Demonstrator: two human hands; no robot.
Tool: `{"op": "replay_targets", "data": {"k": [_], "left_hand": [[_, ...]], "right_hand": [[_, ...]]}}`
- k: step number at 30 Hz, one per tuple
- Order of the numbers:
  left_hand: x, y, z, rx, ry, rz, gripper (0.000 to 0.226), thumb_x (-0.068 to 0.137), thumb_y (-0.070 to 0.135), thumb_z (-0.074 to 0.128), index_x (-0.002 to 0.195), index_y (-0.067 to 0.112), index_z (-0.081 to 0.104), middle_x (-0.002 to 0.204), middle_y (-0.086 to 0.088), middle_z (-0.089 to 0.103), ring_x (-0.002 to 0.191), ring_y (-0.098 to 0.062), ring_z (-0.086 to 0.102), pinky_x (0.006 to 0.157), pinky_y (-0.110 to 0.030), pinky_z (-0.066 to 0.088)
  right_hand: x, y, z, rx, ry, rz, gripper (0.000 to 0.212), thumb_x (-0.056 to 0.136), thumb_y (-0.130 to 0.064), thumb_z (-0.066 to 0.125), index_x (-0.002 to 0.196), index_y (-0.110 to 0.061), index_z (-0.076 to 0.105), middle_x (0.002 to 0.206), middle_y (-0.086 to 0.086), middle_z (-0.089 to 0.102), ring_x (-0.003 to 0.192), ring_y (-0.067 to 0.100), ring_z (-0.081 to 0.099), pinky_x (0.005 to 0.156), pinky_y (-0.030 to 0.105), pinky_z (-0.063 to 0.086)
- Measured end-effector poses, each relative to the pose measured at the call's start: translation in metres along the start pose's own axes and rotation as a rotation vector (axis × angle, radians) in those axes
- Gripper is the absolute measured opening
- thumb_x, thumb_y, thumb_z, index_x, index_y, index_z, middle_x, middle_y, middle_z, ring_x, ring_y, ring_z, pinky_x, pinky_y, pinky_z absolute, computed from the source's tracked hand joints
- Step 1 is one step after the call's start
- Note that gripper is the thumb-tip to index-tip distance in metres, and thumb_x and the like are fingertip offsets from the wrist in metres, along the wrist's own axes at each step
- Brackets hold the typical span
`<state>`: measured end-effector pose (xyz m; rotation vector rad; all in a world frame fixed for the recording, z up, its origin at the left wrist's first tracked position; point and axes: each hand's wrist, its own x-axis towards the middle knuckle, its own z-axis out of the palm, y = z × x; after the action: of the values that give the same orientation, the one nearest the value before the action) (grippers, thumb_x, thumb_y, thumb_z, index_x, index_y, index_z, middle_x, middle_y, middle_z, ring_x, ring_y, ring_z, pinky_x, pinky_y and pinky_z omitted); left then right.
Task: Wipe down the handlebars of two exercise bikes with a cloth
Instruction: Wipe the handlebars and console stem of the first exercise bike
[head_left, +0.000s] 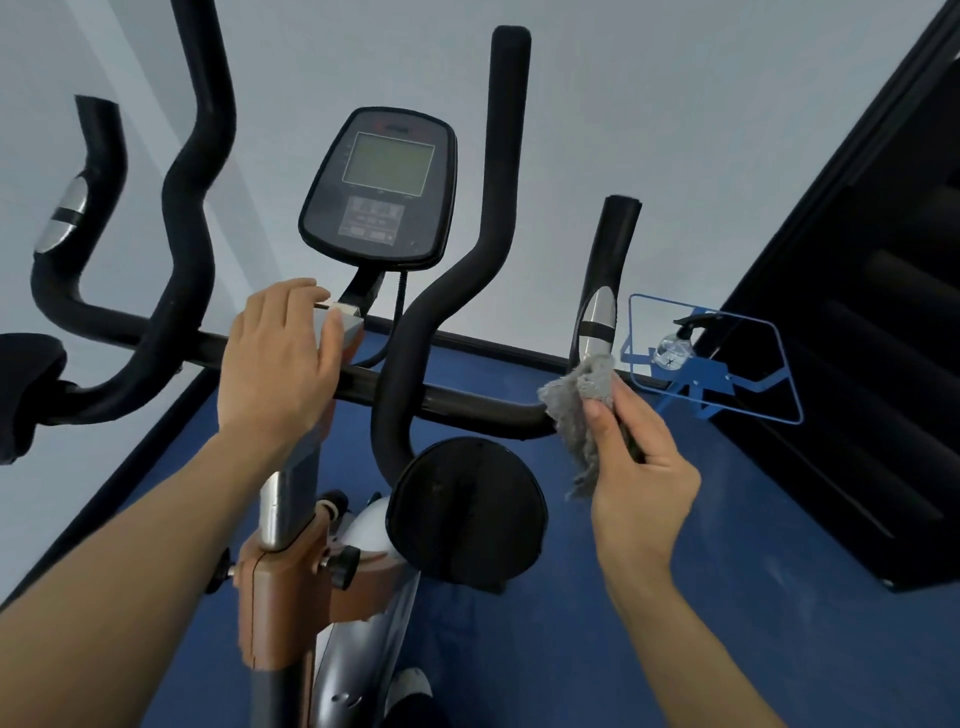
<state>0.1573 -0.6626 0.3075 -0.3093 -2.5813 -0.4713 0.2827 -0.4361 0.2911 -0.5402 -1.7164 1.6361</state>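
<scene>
Head view, read left to right: one exercise bike (291, 519) is in frame, its handlebar (467, 405) a crossbar carrying two padded uprights and two outer grips with silver sensor plates; a second bike is not clearly visible. The left hand (280, 364) lies on the crossbar just below the single display console (382, 187), fingers loosely curled over the clamp, gripping nothing else. One round black pad (467, 512) hangs below the bar. The right hand (639, 467) has thumb and fingers pinched shut on one grey cloth (582, 410), bunched against the base of the right outer grip (605, 291). Beyond stands one blue wire rack (711, 358) holding one small clear bottle (674, 349). Likely risks: the loose hanging cloth may slip from the pinch during the upward stroke, or a wide sweep may knock the nearby rack.
</scene>
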Motion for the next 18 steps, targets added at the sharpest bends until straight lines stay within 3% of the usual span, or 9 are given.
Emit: {"op": "replay_targets", "data": {"k": [3, 5, 11, 16, 18], "left_hand": [[-0.001, 0.0, 0.0, 0.001, -0.001, -0.007, 0.029, 0.096, 0.022, 0.04, 0.114, 0.003, 0.051, 0.122, -0.017, 0.053, 0.114, -0.033, 0.045, 0.095, -0.045, 0.035], [-0.001, 0.0, 0.0, 0.005, 0.0, -0.008, 0.029, 0.097, 0.022, 0.04, 0.114, 0.002, 0.051, 0.122, -0.017, 0.053, 0.113, -0.033, 0.045, 0.095, -0.045, 0.035], [-0.001, 0.0, 0.001, -0.002, 0.014, -0.006, 0.03, 0.097, 0.024, 0.039, 0.114, 0.003, 0.051, 0.122, -0.017, 0.053, 0.114, -0.033, 0.045, 0.095, -0.045, 0.036], [-0.001, -0.001, 0.002, 0.005, 0.022, 0.0, 0.03, 0.097, 0.024, 0.039, 0.113, 0.002, 0.051, 0.119, -0.019, 0.054, 0.112, -0.033, 0.047, 0.093, -0.046, 0.038], [-0.001, 0.0, 0.001, 0.006, 0.004, -0.002, 0.03, 0.097, 0.024, 0.039, 0.113, 0.002, 0.05, 0.119, -0.019, 0.054, 0.111, -0.034, 0.047, 0.093, -0.046, 0.038]], "right_hand": [[0.008, -0.002, 0.004, -0.152, -0.103, -0.219, 0.033, 0.078, -0.011, 0.07, 0.108, -0.022, 0.064, 0.108, -0.016, 0.063, 0.109, 0.001, 0.055, 0.091, 0.011, 0.042], [0.014, 0.002, 0.006, -0.253, -0.161, -0.324, 0.032, 0.076, -0.009, 0.071, 0.107, -0.016, 0.066, 0.109, -0.01, 0.064, 0.109, 0.003, 0.051, 0.092, 0.007, 0.037], [0.01, 0.02, 0.004, -0.395, -0.196, -0.585, 0.029, 0.074, -0.008, 0.071, 0.102, -0.005, 0.069, 0.107, -0.002, 0.063, 0.104, 0.011, 0.049, 0.094, 0.013, 0.041], [0.018, 0.019, 0.006, -0.379, -0.105, -0.551, 0.026, 0.075, -0.001, 0.07, 0.101, -0.003, 0.069, 0.104, 0.002, 0.065, 0.1, 0.015, 0.052, 0.091, 0.01, 0.041], [0.014, 0.015, 0.007, -0.425, -0.174, -0.593, 0.025, 0.074, 0.0, 0.07, 0.099, -0.002, 0.07, 0.101, 0.003, 0.066, 0.099, 0.014, 0.051, 0.091, 0.009, 0.04]]}}
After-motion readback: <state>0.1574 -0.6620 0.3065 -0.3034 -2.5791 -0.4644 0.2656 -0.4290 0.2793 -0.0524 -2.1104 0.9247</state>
